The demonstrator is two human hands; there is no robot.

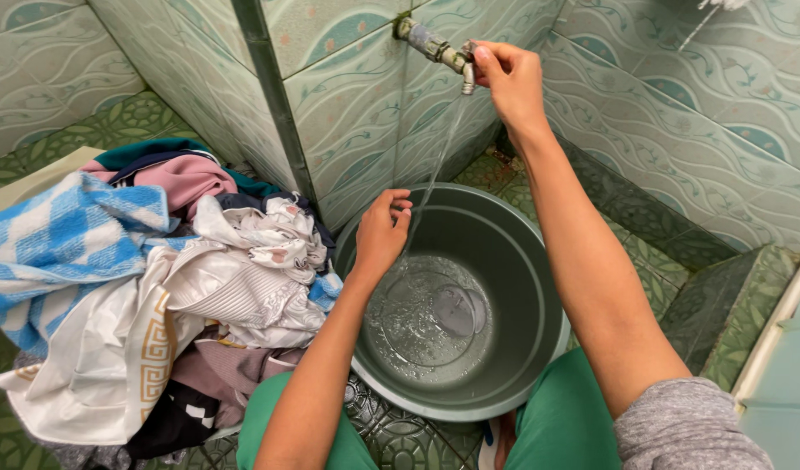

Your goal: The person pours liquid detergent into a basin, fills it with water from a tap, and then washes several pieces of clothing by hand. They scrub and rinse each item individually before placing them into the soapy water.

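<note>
- Right hand [507, 80] at 1 o'clock, fingers closed around metal tap [441, 50].
- Left hand [382, 233] at centre, fingers curled together on rim of green basin [539, 287], in thin water stream [435, 174].
- Laundry pile [156, 287] at 9 o'clock.

Centre of frame: open mouth of grey basin [530, 287], entered freely from above | upper centre: tap [439, 48] and falling water stream [435, 170] cross the way | left half: heaped laundry pile [156, 287] blocks the floor | upper frame and right: tiled walls [678, 113] close off passage | bottom: green-clad knees [561, 426] flank the basin.
</note>
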